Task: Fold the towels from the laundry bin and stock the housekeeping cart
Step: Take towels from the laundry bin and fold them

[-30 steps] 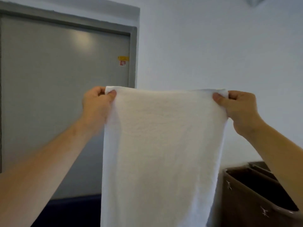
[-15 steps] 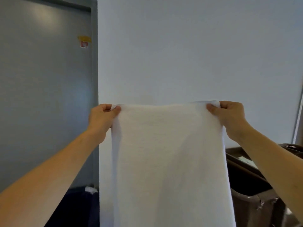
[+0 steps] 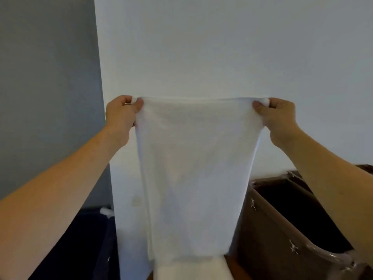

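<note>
A white towel (image 3: 195, 168) hangs stretched flat in front of me, its top edge held level at about chest height. My left hand (image 3: 122, 113) pinches the top left corner and my right hand (image 3: 277, 114) pinches the top right corner. The towel's bottom edge ends just above a white folded towel (image 3: 191, 267) lying below it. A dark blue laundry bin (image 3: 88, 239) sits low at the left, with a bit of white cloth showing at its rim.
A brown cart bin (image 3: 282, 229) with a clear plastic liner stands open at the lower right. A white wall fills the background, with a grey door (image 3: 46, 87) on the left.
The view has swung right and down, so the door slid left and the brown bin and folded towel came into sight. Both hands keep the same grip on the towel's corners.
</note>
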